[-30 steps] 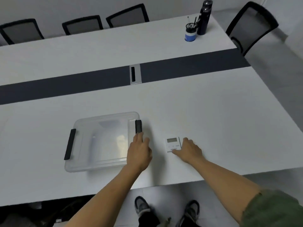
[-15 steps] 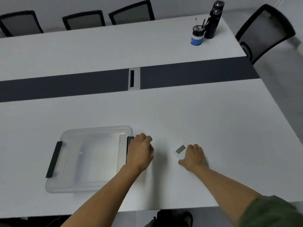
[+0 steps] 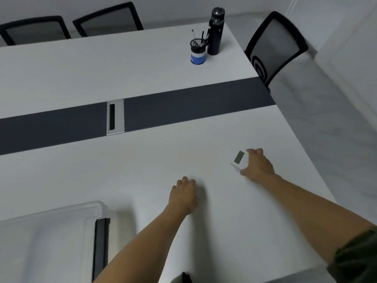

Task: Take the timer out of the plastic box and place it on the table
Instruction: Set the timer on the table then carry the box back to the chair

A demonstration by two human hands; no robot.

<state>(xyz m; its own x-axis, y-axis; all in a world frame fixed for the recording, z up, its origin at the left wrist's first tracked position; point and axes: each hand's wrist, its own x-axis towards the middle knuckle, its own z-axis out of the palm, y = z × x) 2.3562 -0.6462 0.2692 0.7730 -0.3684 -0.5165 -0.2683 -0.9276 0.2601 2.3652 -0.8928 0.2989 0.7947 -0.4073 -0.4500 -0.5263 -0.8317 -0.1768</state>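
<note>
Timer (image 3: 239, 160): out of the box, tilted in the right hand (image 3: 257, 166), near the table's (image 3: 142, 170) right edge.
Right fingers: clamped on the timer's side, thumb below it.
Left hand (image 3: 183, 196): curled into a loose fist, resting on the table, holding nothing, apart from the box.
Plastic box (image 3: 51, 237): near corner on the left, lid on, black latch (image 3: 100, 246) showing; contents cannot be told.
Pen cup (image 3: 197, 51): holds pens, far edge, beside a dark bottle (image 3: 215, 31).
Risk: set down this close to the right edge, the timer could slide off; a careless release from the tilt could flip it face down.
</note>
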